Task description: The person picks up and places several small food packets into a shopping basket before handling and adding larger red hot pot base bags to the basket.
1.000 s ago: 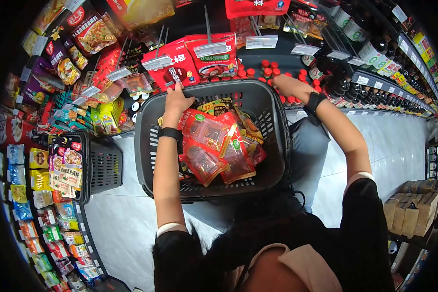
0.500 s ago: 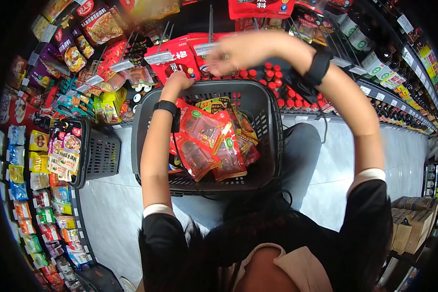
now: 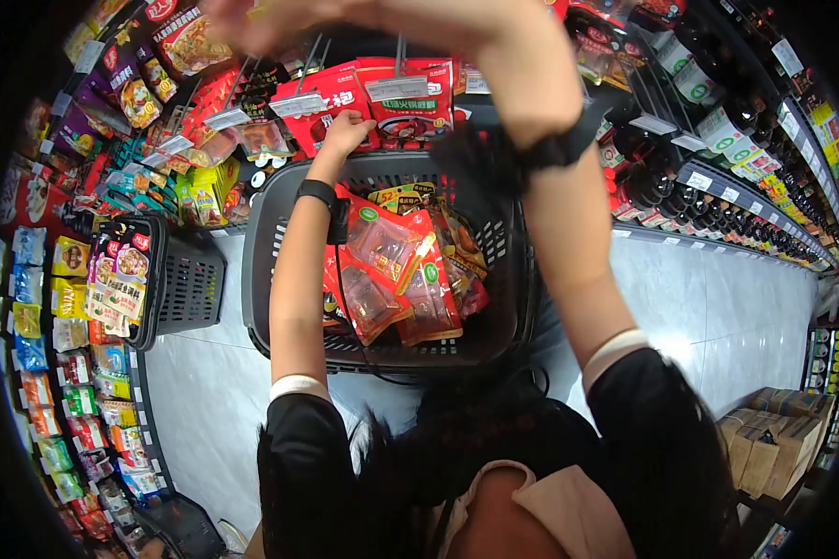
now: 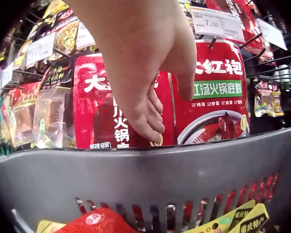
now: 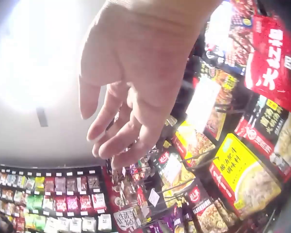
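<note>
My left hand (image 3: 347, 132) is at a hanging red hotpot seasoning packet (image 4: 94, 109), just beyond the basket's far rim. In the left wrist view its loosely bent fingers overlap the packet's front, the thumb standing apart. A second red packet with a green band (image 4: 218, 88) hangs to the right. My right hand (image 5: 136, 63), blurred in the head view, reaches high across to the left, fingers loosely bent and nothing in them. Below my arms, a dark grey basket (image 4: 136, 167) holds red packets with clear windows (image 3: 378, 242) and some yellow-and-black ones.
Several seasoning packets (image 5: 247, 174) hang on hooks near the right hand. Dark bottles (image 3: 657, 177) line the right shelf. A second basket (image 3: 191, 289) stands at left, beside racks of small packets (image 3: 84, 401). Cardboard boxes (image 3: 778, 447) sit at lower right.
My right hand has swung from the red-capped bottles at the right, over the basket, to the upper left. My left hand has shifted slightly at the red packet, its thumb now spread to the right.
</note>
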`<state>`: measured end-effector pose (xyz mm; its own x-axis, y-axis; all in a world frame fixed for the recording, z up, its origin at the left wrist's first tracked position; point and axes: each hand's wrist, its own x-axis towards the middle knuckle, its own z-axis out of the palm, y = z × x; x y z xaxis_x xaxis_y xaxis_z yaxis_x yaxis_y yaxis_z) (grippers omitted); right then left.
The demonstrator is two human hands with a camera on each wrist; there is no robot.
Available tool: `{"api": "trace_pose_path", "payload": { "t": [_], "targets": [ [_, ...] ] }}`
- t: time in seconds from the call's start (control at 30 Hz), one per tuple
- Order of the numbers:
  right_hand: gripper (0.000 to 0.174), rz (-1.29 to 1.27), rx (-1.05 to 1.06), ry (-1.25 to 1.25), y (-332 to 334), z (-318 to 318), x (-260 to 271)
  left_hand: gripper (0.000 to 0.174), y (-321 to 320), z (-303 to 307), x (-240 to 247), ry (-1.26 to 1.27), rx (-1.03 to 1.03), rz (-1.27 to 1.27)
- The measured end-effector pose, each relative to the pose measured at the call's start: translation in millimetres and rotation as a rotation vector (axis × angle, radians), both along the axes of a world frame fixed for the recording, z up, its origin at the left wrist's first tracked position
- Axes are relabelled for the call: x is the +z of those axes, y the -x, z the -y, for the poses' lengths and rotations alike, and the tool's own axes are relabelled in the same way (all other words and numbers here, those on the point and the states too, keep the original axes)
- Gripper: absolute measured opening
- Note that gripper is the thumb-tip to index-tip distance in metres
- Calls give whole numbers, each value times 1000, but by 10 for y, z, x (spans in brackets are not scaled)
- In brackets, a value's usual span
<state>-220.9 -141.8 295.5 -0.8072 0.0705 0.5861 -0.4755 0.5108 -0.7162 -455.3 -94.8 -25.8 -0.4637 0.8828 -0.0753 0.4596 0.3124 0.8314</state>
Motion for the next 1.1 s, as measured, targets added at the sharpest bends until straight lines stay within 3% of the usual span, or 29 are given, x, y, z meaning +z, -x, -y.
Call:
{"api": "trace_pose_path", "payload": {
  "t": [0.07, 0.17, 0.2, 0.27, 0.33, 0.47, 0.6, 0.7, 0.8, 0.9, 1.1],
  "targets": [
    [24, -39, 140, 490, 53, -127, -627, 50, 25, -70, 19, 6, -37, 79],
    [20, -209, 72, 1167, 112, -364, -1479, 52, -1, -161, -31, -32, -45, 181],
    [19, -222, -68, 1326, 205, -375, -1718, 53, 23, -202, -66, -62, -51, 220],
    [17, -58, -164, 1510, 303, -380, -2074, 56, 81, -274, -151, -127, -64, 297],
    [19, 78, -308, 1592, 326, -413, -2346, 66, -119, -163, 100, -85, -56, 227],
    [17, 174, -792, 1411, 216, -574, -2685, 75, -193, -123, 154, -113, -69, 155],
    [25, 169, -1072, 1085, 149, -792, -2943, 77, -164, -128, 93, -106, -81, 88],
    [41, 157, -1341, 589, 238, -1026, -3267, 79, -125, -142, 24, -115, -83, -7],
    [49, 319, -1461, 447, 178, -879, -2906, 82, -68, -135, -21, -118, -84, -63],
    [53, 271, -1509, 306, 249, -950, -3014, 86, -27, -174, -64, -133, -93, -1],
    [50, 190, -1504, 309, 227, -948, -3192, 97, 91, -334, -185, -190, -143, 102]
  ]
}}
